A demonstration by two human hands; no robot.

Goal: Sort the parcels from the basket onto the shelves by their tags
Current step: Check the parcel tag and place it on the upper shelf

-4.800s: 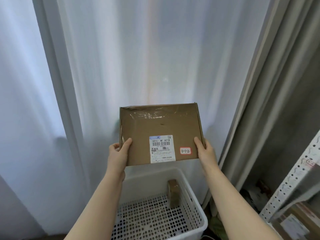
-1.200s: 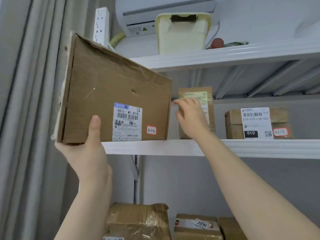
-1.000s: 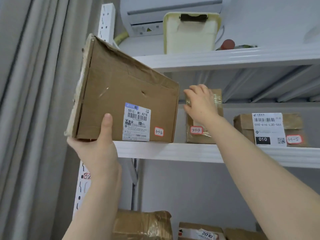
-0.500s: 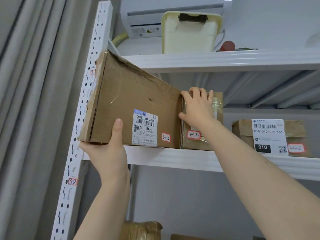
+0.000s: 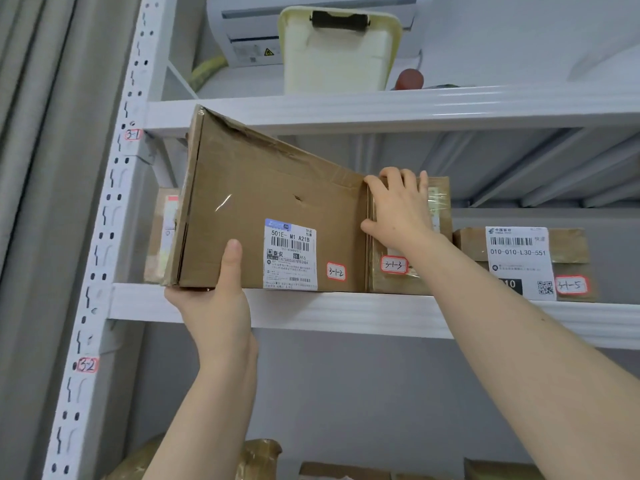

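A flat brown cardboard parcel (image 5: pixel 263 202) tagged 3-1-2 stands on edge on the white shelf (image 5: pixel 346 313) marked 3-1. My left hand (image 5: pixel 214 299) grips its lower left corner from underneath, thumb up on the front face. My right hand (image 5: pixel 398 209) lies with spread fingers on the front of the neighbouring parcel tagged 3-1-3 (image 5: pixel 440 216), right at the big parcel's right edge. Another small parcel (image 5: pixel 162 237) stands partly hidden behind the big parcel's left side. The basket is out of sight.
A parcel tagged 3-1-5 (image 5: pixel 568 251) lies further right on the same shelf. The perforated white upright (image 5: pixel 104 237) carries tags 3-1 and 3-2. A cream bin (image 5: pixel 339 50) sits on the top shelf under an air conditioner. More parcels (image 5: pixel 259 459) lie on the shelf below. Grey curtain hangs at left.
I carried the parcel from above the basket up to the shelf. In the last second it moved right and in until it stands between its neighbours. My right hand stayed on the 3-1-3 parcel.
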